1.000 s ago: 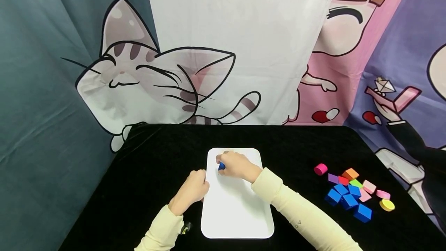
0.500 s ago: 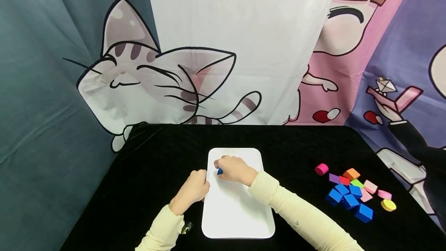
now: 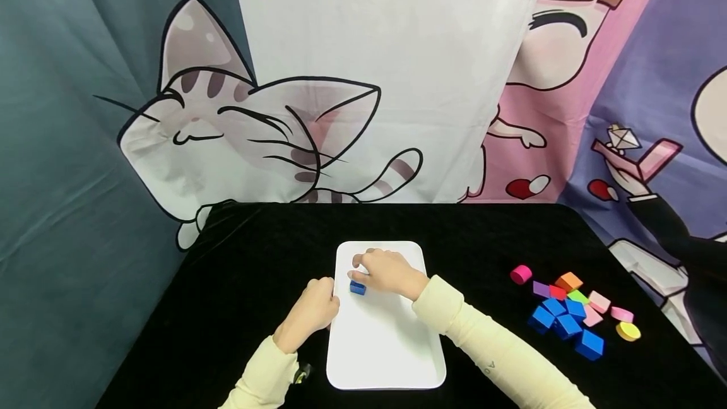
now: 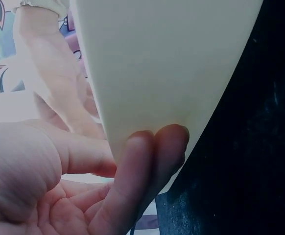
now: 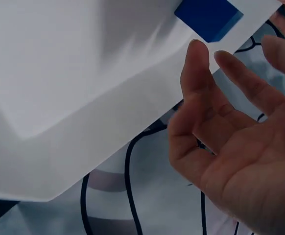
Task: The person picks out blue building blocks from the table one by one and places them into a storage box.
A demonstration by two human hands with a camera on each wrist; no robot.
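A white rectangular tray [image 3: 386,355] lies lengthwise on the black cloth. My left hand [image 3: 311,307] pinches its left edge; in the left wrist view two fingers [image 4: 137,161] press flat on the outer side wall [image 4: 157,73], with the thumb at the rim. Inside the tray, near the left wall, sits a blue block [image 3: 357,288]. My right hand [image 3: 387,271] hovers just beyond it with thumb and fingers spread apart and nothing between them. From the right wrist, the blue block [image 5: 210,18] shows just past the fingertips.
Off to the right lies a loose group of toy blocks: several blue cubes [image 3: 589,344], an orange block [image 3: 568,281], a pink cylinder [image 3: 520,274], a yellow disc [image 3: 628,332] and others. A printed curtain [image 3: 397,81] hangs behind the black-covered table [image 3: 272,232].
My right hand came slightly nearer with the blue block, then let go of it; the block now rests in the tray and the fingers have parted. The left hand kept its hold.
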